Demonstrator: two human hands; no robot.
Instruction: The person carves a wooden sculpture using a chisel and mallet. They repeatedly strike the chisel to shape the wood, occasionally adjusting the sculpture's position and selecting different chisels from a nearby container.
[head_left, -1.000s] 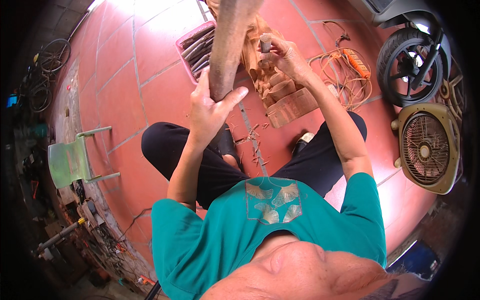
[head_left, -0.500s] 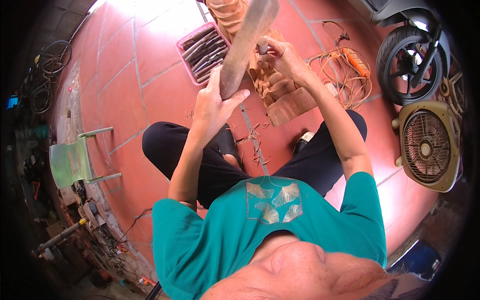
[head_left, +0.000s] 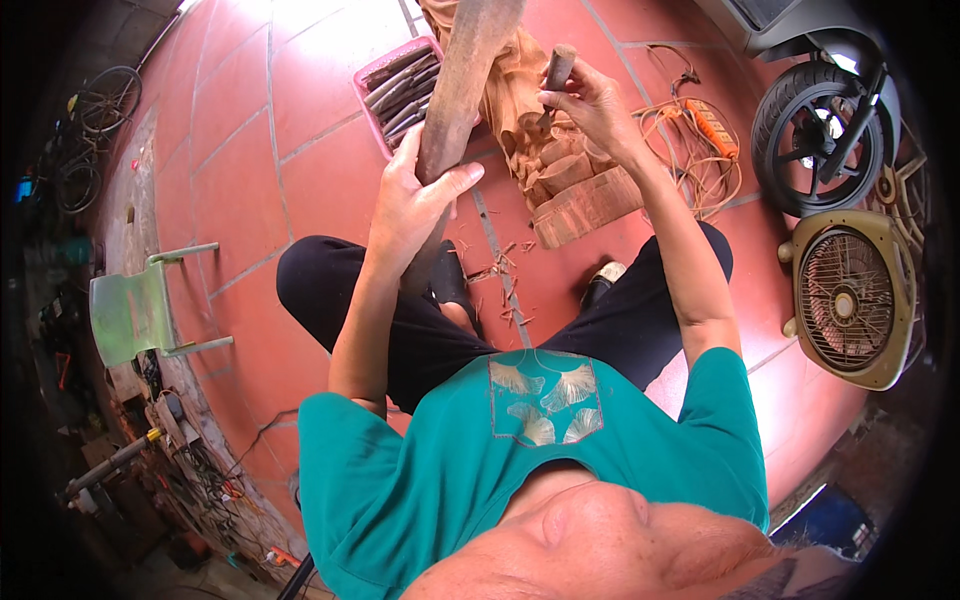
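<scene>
The left hand (head_left: 408, 200) closes round a wooden club (head_left: 462, 90); the right hand (head_left: 596, 108) pinches a short tool (head_left: 559, 68) over the carving (head_left: 575, 175), its flat edge bodyward; floor (head_left: 235, 150) stretches leftward.

A long, worn, grey-brown wooden club (head_left: 458, 105) is slanting, partly hiding a reddish-brown wooden carving (head_left: 572, 168), which is lying with its squared end nearest, while a short, grey-handled chisel (head_left: 560, 68) is tilting over its carved folds.

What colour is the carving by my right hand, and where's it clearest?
Orange-brown: the carving shows best in the head view.
</scene>
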